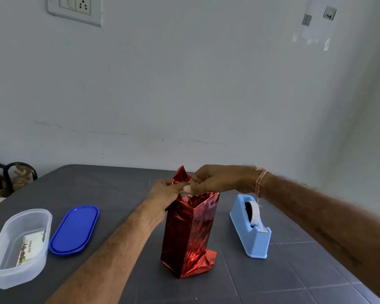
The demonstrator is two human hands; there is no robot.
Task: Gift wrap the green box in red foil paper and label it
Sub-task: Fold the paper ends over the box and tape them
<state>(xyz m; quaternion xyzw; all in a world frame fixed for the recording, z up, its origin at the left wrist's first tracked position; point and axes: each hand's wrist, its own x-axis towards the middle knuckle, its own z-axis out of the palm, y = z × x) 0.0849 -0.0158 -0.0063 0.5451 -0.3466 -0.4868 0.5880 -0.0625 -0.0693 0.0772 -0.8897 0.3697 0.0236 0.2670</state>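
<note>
The box stands upright in the middle of the dark table, wrapped in shiny red foil paper (189, 233); no green shows. Loose foil sticks up at its top and crumples at its lower right corner. My left hand (165, 194) holds the folded foil flaps at the top from the left side. My right hand (215, 179) reaches in from the right and pinches a small clear piece of tape (185, 195) at the same top edge, fingertips touching my left thumb. A printed label card (31, 246) lies inside the clear tub on the left.
A light blue tape dispenser (251, 227) stands right of the box. A clear plastic tub (20, 246) and its blue lid (75, 229) lie at the left. The grey table (294, 270) meets a pale wall behind; a dark chair frame (15, 172) shows far left.
</note>
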